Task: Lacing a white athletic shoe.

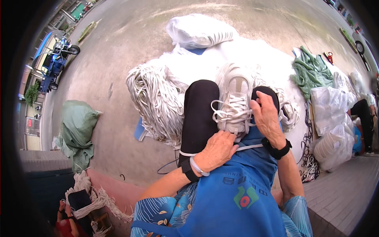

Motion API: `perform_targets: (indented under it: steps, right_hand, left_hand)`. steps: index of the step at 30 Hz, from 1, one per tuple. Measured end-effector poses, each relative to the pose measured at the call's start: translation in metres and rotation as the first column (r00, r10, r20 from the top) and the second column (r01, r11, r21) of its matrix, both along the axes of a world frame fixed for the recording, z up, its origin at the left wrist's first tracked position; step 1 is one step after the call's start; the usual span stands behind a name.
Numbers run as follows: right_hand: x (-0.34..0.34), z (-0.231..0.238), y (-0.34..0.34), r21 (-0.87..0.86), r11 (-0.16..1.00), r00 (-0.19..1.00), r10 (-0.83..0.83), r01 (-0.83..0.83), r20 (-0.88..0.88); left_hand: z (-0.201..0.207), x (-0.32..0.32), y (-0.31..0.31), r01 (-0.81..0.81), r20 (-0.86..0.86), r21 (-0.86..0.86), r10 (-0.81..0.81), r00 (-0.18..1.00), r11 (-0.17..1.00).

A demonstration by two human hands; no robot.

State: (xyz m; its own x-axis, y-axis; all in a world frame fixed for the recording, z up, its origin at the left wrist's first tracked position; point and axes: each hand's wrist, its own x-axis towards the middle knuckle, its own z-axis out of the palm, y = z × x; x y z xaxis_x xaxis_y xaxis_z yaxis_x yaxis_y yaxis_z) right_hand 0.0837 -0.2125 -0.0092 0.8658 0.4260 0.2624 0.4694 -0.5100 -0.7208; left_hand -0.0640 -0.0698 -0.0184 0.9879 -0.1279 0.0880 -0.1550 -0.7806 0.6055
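Note:
A pale sneaker (239,85) stands between my knees, with white shoelaces (236,107) crossed over its front and looping out at both sides. My left hand (217,152) is closed at the shoe's near end, its fingers curled down; what they pinch is hidden. A flat white strip (250,147) runs rightward from beside that hand over my blue apron (233,197). Beside the shoe's right edge, my right hand (268,118) has thumb and forefinger bent but apart, close to a lace loop. Part of its palm side is hidden.
A big bundle of white laces (156,100) lies left of my knees. Ahead are a white sheet (252,51) and a stuffed plastic bag (199,29). Right are green cloth (312,71), clear bags (329,106) and dark cords (308,146). A green sack (77,126) and other people sit nearby.

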Motion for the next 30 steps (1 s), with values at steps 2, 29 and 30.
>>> perform_targets:
  steps: [2, 29, 30]
  right_hand:
    - [0.005, -0.005, 0.011, -0.078, 0.996, 0.997, 0.048, -0.043, 0.061]
    - [0.043, 0.014, 0.030, 0.528, 0.849, 0.655, 0.382, 0.030, -0.652]
    - [0.040, 0.003, 0.023, 0.307, 0.940, 0.896, 0.260, -0.150, -0.359]
  left_hand:
    - [-0.003, 0.000, -0.001, 0.010, 0.007, 0.032, -0.011, 1.000, 0.999]
    - [0.021, 0.007, 0.033, -0.341, -0.225, -0.682, 0.258, 0.940, 0.647]
    - [0.025, 0.007, 0.045, -0.337, -0.254, -0.772, 0.224, 0.941, 0.540]
